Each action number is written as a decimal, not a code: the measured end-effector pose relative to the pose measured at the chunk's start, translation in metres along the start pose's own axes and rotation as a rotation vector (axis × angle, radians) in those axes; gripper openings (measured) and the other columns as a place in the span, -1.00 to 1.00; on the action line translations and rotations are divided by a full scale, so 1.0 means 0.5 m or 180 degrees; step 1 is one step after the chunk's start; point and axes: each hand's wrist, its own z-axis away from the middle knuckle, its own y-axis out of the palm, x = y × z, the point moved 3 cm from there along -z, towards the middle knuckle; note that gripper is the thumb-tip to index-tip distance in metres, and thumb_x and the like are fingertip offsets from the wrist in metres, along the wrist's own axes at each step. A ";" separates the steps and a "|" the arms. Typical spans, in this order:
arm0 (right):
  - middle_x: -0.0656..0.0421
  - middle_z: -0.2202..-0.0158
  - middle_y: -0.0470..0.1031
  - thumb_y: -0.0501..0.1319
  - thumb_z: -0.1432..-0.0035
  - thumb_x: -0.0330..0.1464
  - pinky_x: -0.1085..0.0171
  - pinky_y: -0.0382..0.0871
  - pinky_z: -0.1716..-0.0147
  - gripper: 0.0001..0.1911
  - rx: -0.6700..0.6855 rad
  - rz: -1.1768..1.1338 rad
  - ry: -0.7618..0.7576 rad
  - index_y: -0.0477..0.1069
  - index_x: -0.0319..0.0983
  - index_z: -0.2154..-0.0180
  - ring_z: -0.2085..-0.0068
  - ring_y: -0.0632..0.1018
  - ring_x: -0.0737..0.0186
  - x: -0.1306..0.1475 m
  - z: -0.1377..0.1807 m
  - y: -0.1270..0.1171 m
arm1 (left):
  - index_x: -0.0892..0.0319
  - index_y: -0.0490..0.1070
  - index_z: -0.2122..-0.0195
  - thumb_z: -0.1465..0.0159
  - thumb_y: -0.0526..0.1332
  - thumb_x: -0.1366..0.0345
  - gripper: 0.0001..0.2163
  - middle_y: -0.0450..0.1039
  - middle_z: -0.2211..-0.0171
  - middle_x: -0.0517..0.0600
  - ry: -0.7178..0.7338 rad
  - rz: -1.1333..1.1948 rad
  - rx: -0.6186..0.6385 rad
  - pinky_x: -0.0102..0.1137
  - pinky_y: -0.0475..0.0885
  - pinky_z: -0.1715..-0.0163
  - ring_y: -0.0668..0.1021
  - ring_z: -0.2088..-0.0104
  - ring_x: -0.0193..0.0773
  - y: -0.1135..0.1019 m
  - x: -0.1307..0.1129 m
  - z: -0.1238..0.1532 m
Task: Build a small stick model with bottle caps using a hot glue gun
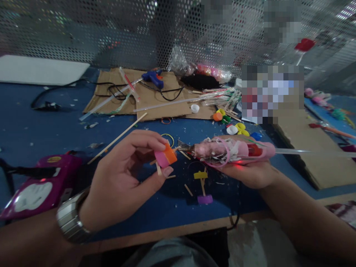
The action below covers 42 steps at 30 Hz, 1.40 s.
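My left hand [126, 172] pinches two stacked bottle caps [165, 155], one pink and one orange, between thumb and fingers. My right hand [250, 170] grips a pink hot glue gun [230, 150] smeared with dried glue, a clear glue stick jutting out of its back to the right. The gun's metal nozzle points left and sits right at the caps. Below them on the blue table [33, 129] lie a yellow cap and a purple cap joined by a thin stick [203, 185]. A metal watch is on my left wrist.
Cardboard sheets [155, 98] at the back carry a blue glue gun [152, 78], cables and clear glue sticks. Loose coloured caps [230, 124] lie right of centre. A magenta device [39, 185] sits at the left edge. Wooden skewers lie scattered. A perforated metal screen stands behind.
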 end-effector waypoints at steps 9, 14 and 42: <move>0.36 -0.33 0.65 0.31 -0.46 -0.47 0.12 0.59 -0.39 -0.34 0.0038 0.0037 -0.0068 0.45 0.25 -0.42 -0.31 0.68 0.11 0.003 -0.002 0.001 | 0.02 0.51 0.02 -0.30 0.47 0.48 -0.69 0.59 -0.02 0.00 0.0034 -0.0034 -0.0012 -0.36 0.76 0.04 0.71 -0.04 -0.18 -0.001 0.000 0.000; 0.39 -0.32 0.66 0.30 -0.47 -0.44 0.11 0.60 -0.39 -0.33 0.0060 0.0222 -0.0103 0.42 0.28 -0.44 -0.30 0.69 0.09 0.008 -0.010 -0.001 | 0.01 0.50 -0.01 -0.32 0.44 0.50 -0.68 0.58 -0.04 0.00 0.0004 -0.0035 -0.0003 -0.35 0.75 0.01 0.69 -0.07 -0.18 -0.002 0.001 0.001; 0.36 -0.32 0.66 0.32 -0.51 -0.38 0.14 0.49 -0.47 -0.51 -0.0307 -0.0286 0.0175 0.56 0.22 -0.33 -0.38 0.63 0.17 -0.001 -0.017 0.008 | -0.01 0.51 0.02 -0.30 0.46 0.44 -0.70 0.58 -0.04 0.01 -0.0046 -0.0157 -0.0009 -0.28 0.76 0.07 0.70 -0.02 -0.14 -0.004 0.001 0.002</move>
